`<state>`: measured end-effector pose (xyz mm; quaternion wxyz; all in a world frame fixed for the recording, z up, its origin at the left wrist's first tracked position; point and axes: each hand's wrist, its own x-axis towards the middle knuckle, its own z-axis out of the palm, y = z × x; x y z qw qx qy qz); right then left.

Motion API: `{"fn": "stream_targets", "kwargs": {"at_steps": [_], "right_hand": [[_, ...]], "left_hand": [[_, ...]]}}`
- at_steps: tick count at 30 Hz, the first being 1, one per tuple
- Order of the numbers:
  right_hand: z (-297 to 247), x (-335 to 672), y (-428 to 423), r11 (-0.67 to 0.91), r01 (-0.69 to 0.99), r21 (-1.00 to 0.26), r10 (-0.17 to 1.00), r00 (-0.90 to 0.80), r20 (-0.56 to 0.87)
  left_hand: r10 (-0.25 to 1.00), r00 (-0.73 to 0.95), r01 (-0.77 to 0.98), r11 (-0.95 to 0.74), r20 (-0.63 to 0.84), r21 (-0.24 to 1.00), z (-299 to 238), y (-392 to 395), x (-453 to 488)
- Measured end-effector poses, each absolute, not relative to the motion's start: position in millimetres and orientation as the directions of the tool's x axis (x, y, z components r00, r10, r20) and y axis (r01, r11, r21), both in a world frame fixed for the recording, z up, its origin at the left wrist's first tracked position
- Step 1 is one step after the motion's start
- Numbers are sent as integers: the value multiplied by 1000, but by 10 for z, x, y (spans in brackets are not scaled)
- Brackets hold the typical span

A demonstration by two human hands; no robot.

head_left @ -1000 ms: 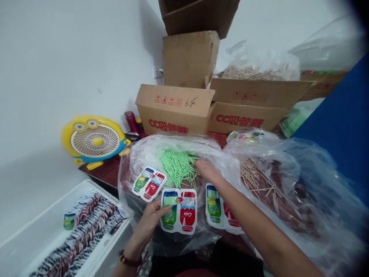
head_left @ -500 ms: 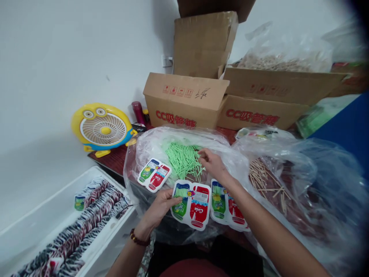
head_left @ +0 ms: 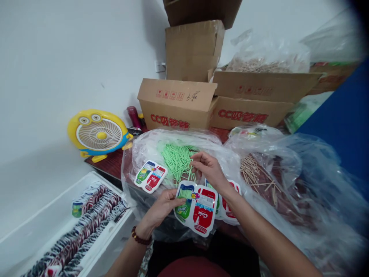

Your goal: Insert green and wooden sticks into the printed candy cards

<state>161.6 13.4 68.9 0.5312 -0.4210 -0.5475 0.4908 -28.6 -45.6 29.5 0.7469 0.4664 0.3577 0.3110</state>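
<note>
My left hand [head_left: 165, 206] grips the left edge of a printed pack [head_left: 204, 215], with a green Sprite bottle and a red Cola bottle on white. Thin green sticks show in the pack's green half. My right hand [head_left: 210, 170] is above it, fingers pinched at the near right side of a heap of green sticks [head_left: 175, 157]; a thin green stick hangs at its fingertips. A similar pack [head_left: 151, 176] lies left of the heap. More packs [head_left: 230, 209] lie partly hidden behind my right forearm.
Clear plastic sheeting [head_left: 227, 154] covers much of the table. Tan sticks [head_left: 255, 173] lie to the right. A white foam box [head_left: 17, 227] at left holds rows of packs. Cardboard boxes [head_left: 178, 104] and a yellow fan [head_left: 99, 132] stand behind.
My left hand has moved the pack slightly right and tilted it. My right hand has drawn its fingers together near the green sticks. The whole view has shifted a little.
</note>
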Motion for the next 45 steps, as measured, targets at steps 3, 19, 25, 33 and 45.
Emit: {"fn": "stream_targets", "kwargs": {"at_steps": [3,19,25,33,45], "right_hand": [[656,1629,101,135,-51,-990,982,-126,141],[546,1921,-64,228,207,-951,819,-570,73],[605,2084,-54,154,216,-964,891,-452,41],[635,2253,-274,186,431,-883,923,-384,7],[430,2276,-436,153,370,-917,940,-340,20]], "left_hand": [[803,547,-126,361,-239,924,301,-456,-262],[806,536,-192,406,-250,894,253,-416,-82],[839,482,-244,407,-255,880,249,-398,-10],[875,430,-172,323,-224,931,292,-389,125],[919,352,-57,211,-178,976,254,-519,378]]}}
